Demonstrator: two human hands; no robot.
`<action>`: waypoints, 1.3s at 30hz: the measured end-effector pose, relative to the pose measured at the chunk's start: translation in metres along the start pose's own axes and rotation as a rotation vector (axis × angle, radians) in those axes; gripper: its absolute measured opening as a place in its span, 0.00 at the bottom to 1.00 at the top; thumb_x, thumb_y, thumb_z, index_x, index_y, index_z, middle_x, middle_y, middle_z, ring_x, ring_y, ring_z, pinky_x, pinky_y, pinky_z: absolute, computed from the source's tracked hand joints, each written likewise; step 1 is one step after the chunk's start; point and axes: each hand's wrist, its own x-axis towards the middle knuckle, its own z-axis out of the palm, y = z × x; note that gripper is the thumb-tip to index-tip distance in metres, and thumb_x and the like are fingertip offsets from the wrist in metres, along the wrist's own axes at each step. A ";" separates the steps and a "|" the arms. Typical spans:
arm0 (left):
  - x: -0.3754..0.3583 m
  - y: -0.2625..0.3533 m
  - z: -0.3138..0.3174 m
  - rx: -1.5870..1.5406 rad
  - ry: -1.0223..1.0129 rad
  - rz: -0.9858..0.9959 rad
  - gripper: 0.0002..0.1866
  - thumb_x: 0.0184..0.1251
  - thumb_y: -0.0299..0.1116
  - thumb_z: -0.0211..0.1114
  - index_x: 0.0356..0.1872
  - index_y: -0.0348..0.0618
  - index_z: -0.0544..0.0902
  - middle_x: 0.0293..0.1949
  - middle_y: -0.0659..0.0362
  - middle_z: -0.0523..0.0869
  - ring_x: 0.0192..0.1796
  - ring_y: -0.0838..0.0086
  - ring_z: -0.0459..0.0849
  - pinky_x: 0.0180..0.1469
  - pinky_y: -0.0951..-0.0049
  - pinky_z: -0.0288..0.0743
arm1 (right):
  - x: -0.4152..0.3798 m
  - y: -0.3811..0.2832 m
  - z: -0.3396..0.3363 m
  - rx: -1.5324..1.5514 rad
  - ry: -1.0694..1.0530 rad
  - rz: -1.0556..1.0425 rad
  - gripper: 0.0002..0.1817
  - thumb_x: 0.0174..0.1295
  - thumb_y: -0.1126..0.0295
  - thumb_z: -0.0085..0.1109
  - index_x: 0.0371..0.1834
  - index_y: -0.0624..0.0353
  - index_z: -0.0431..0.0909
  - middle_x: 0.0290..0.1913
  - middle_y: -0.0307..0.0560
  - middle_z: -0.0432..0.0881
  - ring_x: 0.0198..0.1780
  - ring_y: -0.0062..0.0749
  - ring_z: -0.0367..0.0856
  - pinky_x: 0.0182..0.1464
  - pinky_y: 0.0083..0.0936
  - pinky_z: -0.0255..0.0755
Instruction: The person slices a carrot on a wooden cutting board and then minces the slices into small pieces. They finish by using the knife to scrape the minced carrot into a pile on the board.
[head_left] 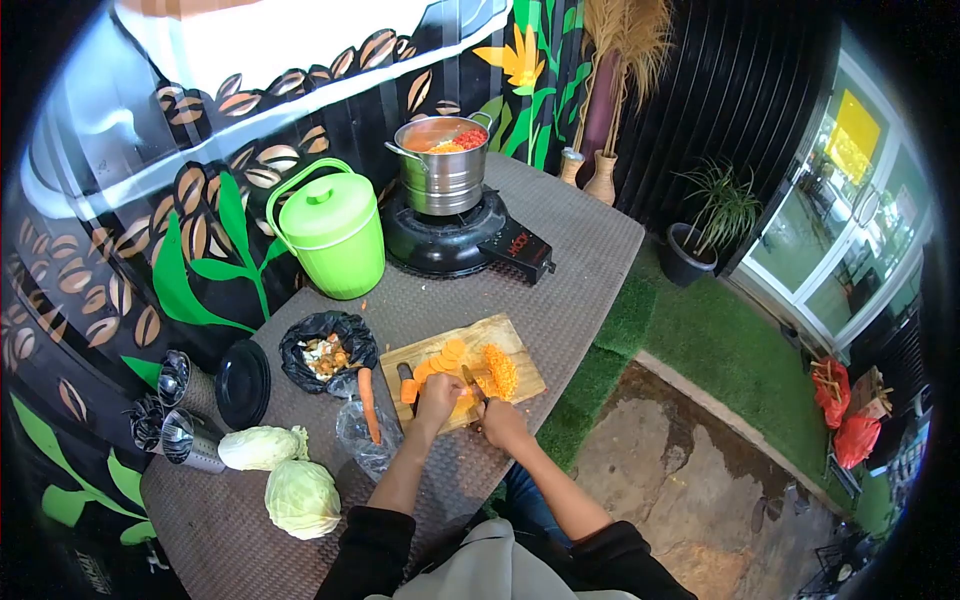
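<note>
On the wooden cutting board (pixel 525 355), my right hand (pixel 503 423) is closed round the handle of a knife (pixel 470 381), its blade angled toward the board's far side. My left hand (pixel 437 400) lies just left of the blade, fingers bent and closed over carrot slices that they mostly hide. Round carrot slices (pixel 450 352) lie beyond my left hand. A heap of finely chopped carrot (pixel 499 372) sits on the right part of the board. At its left edge are a dark-handled tool (pixel 405 373) and a carrot chunk (pixel 409 391).
Left of the board are a whole carrot (pixel 369 405) on a clear plastic bag (pixel 362 440), a black bag of peelings (pixel 328 352) and two cabbages (pixel 303 499). Behind stand a lidded green bucket (pixel 335 235) and a pot (pixel 441 175) on a black stove (pixel 440 240).
</note>
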 end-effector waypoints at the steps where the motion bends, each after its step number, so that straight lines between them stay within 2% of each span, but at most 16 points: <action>1: -0.001 0.005 -0.002 0.002 -0.001 -0.016 0.04 0.49 0.21 0.66 0.28 0.35 0.86 0.26 0.45 0.84 0.29 0.57 0.85 0.33 0.64 0.77 | -0.003 -0.005 0.005 -0.035 0.043 0.015 0.21 0.67 0.56 0.47 0.41 0.69 0.72 0.33 0.64 0.83 0.41 0.56 0.84 0.44 0.47 0.78; 3: -0.002 0.012 -0.006 0.004 -0.002 -0.033 0.04 0.50 0.21 0.66 0.27 0.35 0.86 0.26 0.45 0.84 0.29 0.57 0.85 0.33 0.64 0.77 | -0.008 -0.012 0.023 -0.071 0.085 0.030 0.20 0.67 0.57 0.48 0.39 0.68 0.72 0.32 0.63 0.83 0.39 0.55 0.85 0.41 0.45 0.79; 6: -0.002 0.011 -0.004 -0.006 -0.010 -0.042 0.04 0.50 0.21 0.66 0.28 0.35 0.86 0.26 0.45 0.85 0.29 0.57 0.85 0.33 0.65 0.78 | -0.008 -0.008 0.049 -0.212 0.332 -0.003 0.17 0.67 0.58 0.47 0.34 0.63 0.72 0.24 0.57 0.83 0.28 0.47 0.86 0.27 0.38 0.80; 8: -0.003 0.003 0.001 0.048 0.028 -0.014 0.05 0.50 0.25 0.70 0.29 0.35 0.87 0.25 0.46 0.85 0.28 0.63 0.86 0.33 0.69 0.78 | -0.001 -0.002 0.041 -0.178 0.311 -0.031 0.17 0.67 0.58 0.47 0.35 0.64 0.72 0.24 0.58 0.83 0.29 0.49 0.86 0.28 0.40 0.80; 12: -0.006 0.000 0.007 -0.030 0.084 -0.057 0.04 0.51 0.24 0.70 0.28 0.35 0.86 0.25 0.47 0.85 0.28 0.64 0.87 0.33 0.70 0.78 | -0.002 0.001 0.023 -0.125 0.249 -0.090 0.18 0.67 0.57 0.47 0.35 0.65 0.72 0.27 0.62 0.83 0.30 0.55 0.85 0.33 0.45 0.80; 14: -0.009 0.000 0.008 -0.160 0.117 -0.078 0.02 0.54 0.19 0.64 0.30 0.34 0.82 0.25 0.47 0.85 0.31 0.61 0.87 0.33 0.69 0.78 | -0.006 -0.004 0.027 -0.128 0.207 -0.102 0.19 0.67 0.57 0.47 0.35 0.65 0.73 0.28 0.63 0.83 0.32 0.56 0.85 0.34 0.46 0.80; 16: -0.010 0.011 0.003 -0.151 0.121 -0.108 0.05 0.54 0.19 0.66 0.32 0.35 0.79 0.25 0.48 0.85 0.30 0.64 0.87 0.32 0.70 0.78 | -0.010 -0.013 0.039 -0.077 0.202 0.087 0.20 0.68 0.57 0.46 0.38 0.67 0.73 0.31 0.66 0.83 0.36 0.57 0.85 0.37 0.45 0.79; 18: -0.009 0.015 0.002 -0.139 0.126 -0.141 0.08 0.54 0.19 0.67 0.33 0.36 0.77 0.25 0.50 0.85 0.29 0.66 0.87 0.32 0.72 0.77 | -0.006 -0.011 0.037 -0.067 0.183 0.082 0.21 0.68 0.56 0.45 0.39 0.67 0.73 0.32 0.67 0.83 0.37 0.58 0.85 0.39 0.46 0.79; 20: -0.011 0.013 0.004 -0.142 0.115 -0.090 0.11 0.55 0.18 0.66 0.35 0.37 0.72 0.25 0.50 0.84 0.29 0.66 0.86 0.31 0.72 0.76 | -0.003 -0.007 0.034 -0.052 0.159 0.079 0.22 0.69 0.54 0.44 0.41 0.67 0.72 0.33 0.68 0.82 0.37 0.59 0.84 0.41 0.48 0.78; 23: -0.013 0.019 0.003 -0.137 0.156 0.025 0.09 0.56 0.17 0.64 0.34 0.37 0.73 0.26 0.51 0.83 0.29 0.66 0.85 0.31 0.72 0.76 | 0.007 -0.001 0.017 -0.021 0.115 -0.016 0.22 0.69 0.54 0.44 0.41 0.68 0.72 0.33 0.68 0.82 0.38 0.59 0.84 0.41 0.48 0.78; 25: -0.014 0.019 0.004 -0.124 0.154 0.014 0.09 0.56 0.17 0.64 0.34 0.37 0.73 0.26 0.52 0.83 0.29 0.66 0.85 0.31 0.72 0.76 | 0.006 -0.002 0.013 -0.062 0.058 -0.035 0.22 0.69 0.55 0.44 0.41 0.68 0.72 0.33 0.69 0.82 0.37 0.58 0.84 0.40 0.48 0.79; 31: -0.013 0.012 0.008 -0.137 0.136 -0.051 0.10 0.55 0.17 0.65 0.35 0.36 0.74 0.26 0.53 0.82 0.29 0.68 0.85 0.30 0.73 0.76 | -0.009 -0.009 0.044 -0.049 0.216 0.072 0.20 0.67 0.55 0.46 0.40 0.65 0.74 0.32 0.64 0.84 0.35 0.56 0.85 0.39 0.47 0.79; 34: -0.017 0.018 0.006 -0.135 0.135 -0.051 0.10 0.54 0.18 0.66 0.35 0.36 0.74 0.26 0.54 0.82 0.29 0.68 0.85 0.30 0.73 0.77 | -0.003 0.005 0.031 -0.123 0.179 -0.002 0.21 0.67 0.54 0.46 0.40 0.65 0.73 0.31 0.63 0.83 0.35 0.56 0.85 0.38 0.47 0.79; 39: -0.015 0.018 0.015 -0.068 0.184 -0.010 0.09 0.54 0.20 0.67 0.34 0.36 0.75 0.26 0.54 0.83 0.30 0.67 0.85 0.31 0.72 0.78 | -0.003 0.025 0.013 -0.124 0.200 0.021 0.21 0.69 0.54 0.44 0.40 0.66 0.73 0.30 0.63 0.83 0.35 0.56 0.85 0.39 0.46 0.78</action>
